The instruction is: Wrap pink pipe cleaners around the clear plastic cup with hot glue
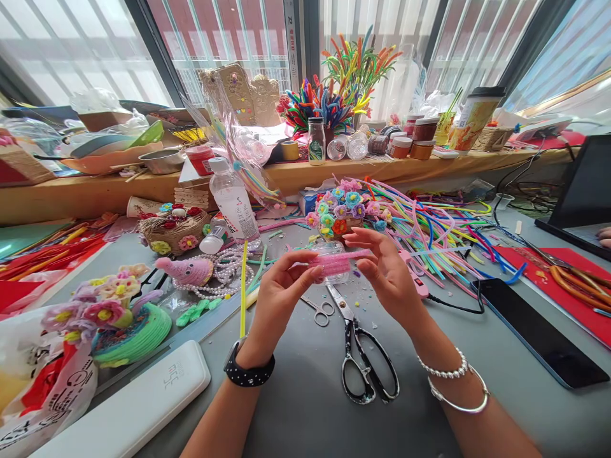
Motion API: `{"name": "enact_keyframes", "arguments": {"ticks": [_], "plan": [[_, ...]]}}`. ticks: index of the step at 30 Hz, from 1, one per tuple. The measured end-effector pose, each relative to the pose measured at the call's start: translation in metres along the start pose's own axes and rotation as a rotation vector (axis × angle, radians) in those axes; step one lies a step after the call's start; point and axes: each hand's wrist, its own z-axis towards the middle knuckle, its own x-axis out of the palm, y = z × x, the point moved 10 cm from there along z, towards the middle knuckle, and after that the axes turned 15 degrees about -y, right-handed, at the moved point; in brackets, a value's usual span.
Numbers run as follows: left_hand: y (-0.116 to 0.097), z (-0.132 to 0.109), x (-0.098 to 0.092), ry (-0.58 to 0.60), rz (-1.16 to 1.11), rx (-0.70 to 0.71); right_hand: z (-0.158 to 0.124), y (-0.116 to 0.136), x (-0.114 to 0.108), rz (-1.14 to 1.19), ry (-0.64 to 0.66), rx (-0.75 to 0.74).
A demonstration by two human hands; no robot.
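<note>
Pink fuzzy pipe cleaner pieces [337,265] are held above the grey table, with loops or layers lying side by side. My left hand [289,286] pinches their left end between thumb and fingers. At the right end, my right hand [387,273] has its fingers spread and curved around a thin pink tip; whether they touch it is hard to tell. Below my hands lie large black-handled scissors [353,334], blades partly hidden, and small silver scissors [321,312]. Behind the pink pieces stands a clear plastic container [337,248], partly hidden.
A flower basket [351,222] and many loose pipe cleaners [429,222] lie behind my hands. A phone [539,331] is at the right, a white power bank [138,401] at the left. A bottle [233,203] leans at back left. Another person's fingers [605,236] show at the right edge.
</note>
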Motion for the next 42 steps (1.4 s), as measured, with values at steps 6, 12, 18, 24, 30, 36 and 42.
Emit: {"name": "enact_keyframes", "arguments": {"ticks": [6, 12, 18, 24, 30, 36, 42], "plan": [[0.000, -0.001, 0.002, 0.012, 0.003, 0.000, 0.004, 0.001, -0.011, -0.057, -0.080, 0.052], [0.001, -0.007, 0.012, 0.091, 0.034, -0.002, 0.005, -0.012, -0.019, 0.095, -0.190, 0.173], [0.000, -0.008, 0.013, 0.102, 0.046, 0.011, 0.004, -0.015, -0.018, 0.175, -0.188, 0.228], [-0.002, -0.008, 0.012, 0.092, 0.053, 0.011, 0.004, -0.013, -0.016, 0.196, -0.166, 0.244], [-0.002, -0.009, 0.014, 0.092, 0.083, 0.011, 0.005, -0.013, -0.019, 0.182, -0.206, 0.221], [-0.002, -0.010, 0.014, 0.099, 0.097, 0.012, 0.005, -0.013, -0.019, 0.207, -0.202, 0.228], [-0.002, -0.010, 0.015, 0.106, 0.054, 0.009, 0.004, -0.013, -0.020, 0.190, -0.211, 0.226]]}}
